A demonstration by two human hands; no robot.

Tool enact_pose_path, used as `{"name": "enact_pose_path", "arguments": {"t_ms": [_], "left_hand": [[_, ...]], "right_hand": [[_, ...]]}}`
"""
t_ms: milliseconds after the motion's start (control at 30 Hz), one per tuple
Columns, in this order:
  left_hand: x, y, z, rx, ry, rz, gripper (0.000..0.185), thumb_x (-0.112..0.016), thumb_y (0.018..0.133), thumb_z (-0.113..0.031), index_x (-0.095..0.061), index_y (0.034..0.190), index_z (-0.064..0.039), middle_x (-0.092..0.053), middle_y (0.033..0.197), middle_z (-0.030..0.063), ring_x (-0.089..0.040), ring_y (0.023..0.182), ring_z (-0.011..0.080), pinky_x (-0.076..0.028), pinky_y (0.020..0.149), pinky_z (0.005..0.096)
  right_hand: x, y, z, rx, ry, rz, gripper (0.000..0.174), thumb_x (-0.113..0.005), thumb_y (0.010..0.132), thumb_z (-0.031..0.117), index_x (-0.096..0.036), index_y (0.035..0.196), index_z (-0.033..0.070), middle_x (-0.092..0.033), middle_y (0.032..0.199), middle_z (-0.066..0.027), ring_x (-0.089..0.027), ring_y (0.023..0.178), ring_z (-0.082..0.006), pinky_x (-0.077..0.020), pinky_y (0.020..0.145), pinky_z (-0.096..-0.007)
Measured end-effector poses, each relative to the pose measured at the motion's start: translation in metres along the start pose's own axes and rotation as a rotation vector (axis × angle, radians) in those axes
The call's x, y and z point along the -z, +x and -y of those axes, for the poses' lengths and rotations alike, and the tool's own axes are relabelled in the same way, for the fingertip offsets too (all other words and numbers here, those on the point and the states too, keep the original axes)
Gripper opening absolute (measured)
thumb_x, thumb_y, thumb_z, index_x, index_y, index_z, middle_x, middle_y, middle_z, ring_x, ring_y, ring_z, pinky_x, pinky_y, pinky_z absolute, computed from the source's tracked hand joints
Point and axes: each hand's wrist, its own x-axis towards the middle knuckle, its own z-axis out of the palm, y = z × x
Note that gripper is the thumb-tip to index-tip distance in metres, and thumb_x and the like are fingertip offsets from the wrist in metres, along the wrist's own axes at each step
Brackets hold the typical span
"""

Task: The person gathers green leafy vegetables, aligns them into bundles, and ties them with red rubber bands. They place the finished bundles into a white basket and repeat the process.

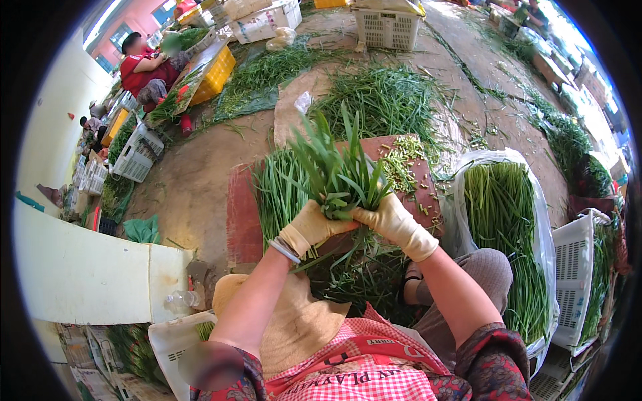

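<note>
Both my hands wear pale cream gloves and hold a bunch of long green leafy stalks (pixel 346 175) between them, above a low red board (pixel 243 215). My left hand (pixel 313 225) grips the bunch from the left, with a grey band at the wrist. My right hand (pixel 393 220) closes on it from the right, thumb across the front. More long green leaves (pixel 281 190) lie on the board's left part. Short cut stem pieces (pixel 404 160) are scattered at its right part. Loose leaves (pixel 361 280) lie below, between my legs.
A plastic-lined basket (pixel 501 225) of aligned green stalks stands at my right, a white crate (pixel 574 280) beyond it. Loose leaves (pixel 381 100) are heaped past the board. A white crate (pixel 173 341) stands at lower left, near a low pale wall (pixel 100 275). A co-worker (pixel 150 70) sits at upper left.
</note>
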Motion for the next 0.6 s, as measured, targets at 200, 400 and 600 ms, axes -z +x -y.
{"name": "enact_pose_path", "arguments": {"t_ms": [200, 400, 600], "left_hand": [[0.013, 0.022, 0.011, 0.118, -0.559, 0.188, 0.056, -0.076, 0.086, -0.018, -0.054, 0.137, -0.011, -0.061, 0.134, 0.0044, -0.059, 0.120, 0.0184, -0.048, 0.104, 0.0346], [0.002, 0.023, 0.008, -0.003, 0.071, -0.001, 0.038, -0.066, 0.093, -0.016, -0.058, 0.130, -0.011, -0.065, 0.122, 0.0051, -0.064, 0.105, 0.0177, -0.053, 0.093, 0.0340], [-0.005, -0.020, -0.037, -0.074, -0.507, -0.192, 0.017, -0.068, 0.093, -0.013, -0.066, 0.107, -0.004, -0.072, 0.103, 0.0130, -0.068, 0.104, 0.0280, -0.054, 0.094, 0.0408]], "right_hand": [[0.011, 0.028, 0.026, 0.410, -0.757, 0.084, 0.051, -0.076, 0.083, 0.042, -0.067, 0.123, 0.012, -0.060, 0.134, -0.0188, -0.048, 0.133, -0.0407, -0.0326, 0.115, -0.0523], [0.006, 0.030, 0.011, 0.387, -0.754, 0.100, 0.060, -0.076, 0.085, 0.047, -0.062, 0.132, 0.013, -0.057, 0.141, -0.0163, -0.047, 0.138, -0.0342, -0.0309, 0.117, -0.0511], [-0.003, -0.011, -0.017, -0.139, 0.011, 0.319, 0.088, -0.080, 0.086, 0.042, -0.037, 0.151, 0.002, -0.056, 0.141, -0.0127, -0.050, 0.130, -0.0182, -0.0411, 0.109, -0.0339]]}}
